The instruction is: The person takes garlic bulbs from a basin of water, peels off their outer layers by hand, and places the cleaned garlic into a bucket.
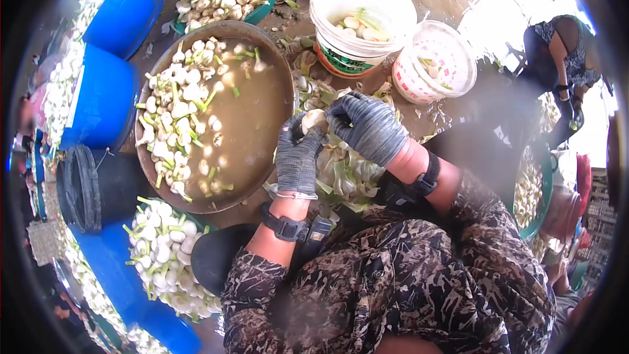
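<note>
Garlic bulb point(314, 120), centre of frame: judged light and firm, slippery if wet; hold best taken round its widest part. Left hand point(299, 156) pinches it. Right hand point(368, 128) curls beside it; whether it grips cannot be told. Peelings point(346, 174) lie below; round basin point(292, 85), left.

The curled left hand point(299, 157) sits just beside the bent right hand point(369, 127).

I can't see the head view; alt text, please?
Gloved left hand holding a garlic bulb, gloved right hand close beside it, above scattered husks. To the left, a basin holds murky water and garlic; two white buckets stand ahead.
</note>
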Tool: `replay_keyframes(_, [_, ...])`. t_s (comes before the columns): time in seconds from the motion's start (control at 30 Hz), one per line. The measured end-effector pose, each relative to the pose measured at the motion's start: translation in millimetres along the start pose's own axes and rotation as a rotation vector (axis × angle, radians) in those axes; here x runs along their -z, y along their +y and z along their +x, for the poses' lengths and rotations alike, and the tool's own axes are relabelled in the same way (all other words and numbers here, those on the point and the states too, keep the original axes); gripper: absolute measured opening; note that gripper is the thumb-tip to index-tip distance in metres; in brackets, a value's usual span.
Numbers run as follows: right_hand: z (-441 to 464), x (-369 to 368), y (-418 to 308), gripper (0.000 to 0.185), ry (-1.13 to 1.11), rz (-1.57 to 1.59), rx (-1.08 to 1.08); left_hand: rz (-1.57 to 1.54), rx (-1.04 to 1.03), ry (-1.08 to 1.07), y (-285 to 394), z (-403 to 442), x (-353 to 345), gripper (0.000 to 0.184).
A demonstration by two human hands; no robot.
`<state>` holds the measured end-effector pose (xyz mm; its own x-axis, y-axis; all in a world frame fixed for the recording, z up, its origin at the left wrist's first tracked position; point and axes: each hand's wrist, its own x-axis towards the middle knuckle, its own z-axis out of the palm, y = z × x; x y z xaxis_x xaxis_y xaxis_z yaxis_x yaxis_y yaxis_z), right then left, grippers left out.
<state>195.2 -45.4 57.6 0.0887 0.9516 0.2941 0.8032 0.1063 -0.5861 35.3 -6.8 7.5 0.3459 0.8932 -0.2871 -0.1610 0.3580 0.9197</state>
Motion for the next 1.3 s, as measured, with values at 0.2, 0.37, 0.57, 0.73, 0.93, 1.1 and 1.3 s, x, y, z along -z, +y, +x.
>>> replay_keyframes(0.2, [-0.8,-3.6,0.1,0.011,0.01,0.031,-0.069,0.032,-0.044,0.007,6.2,-3.9,-1.6,0.036])
replay_keyframes(0.37, [3.5,-10.6,0.3,0.011,0.007,0.243,-0.154,0.064,-0.086,-0.124,-2.0,-4.4,14.0,0.037])
replay_keyframes(0.57, [16.7,-14.0,37.7,0.011,0.085,0.266,-0.334,-0.263,-0.037,-0.139,16.3,-9.6,16.5,0.04])
replay_keyframes(0.73, [6.2,-5.5,-6.8,0.011,0.032,0.232,-0.024,-0.022,-0.045,-0.061,13.9,-6.7,21.6,0.039])
replay_keyframes(0.93, [8.1,-9.1,-6.8,0.01,-0.018,0.088,-0.06,0.247,-0.131,-0.079,21.6,-9.4,16.0,0.036])
replay_keyframes(1.1, [2.4,-9.2,-11.9,0.007,0.027,0.129,-0.009,0.541,-0.179,-0.133,34.3,-2.2,18.3,0.027])
replay_keyframes(1.3, [-0.8,-21.1,2.7,0.011,0.064,0.021,0.074,0.277,-0.151,-0.044,11.9,-6.3,7.6,0.022])
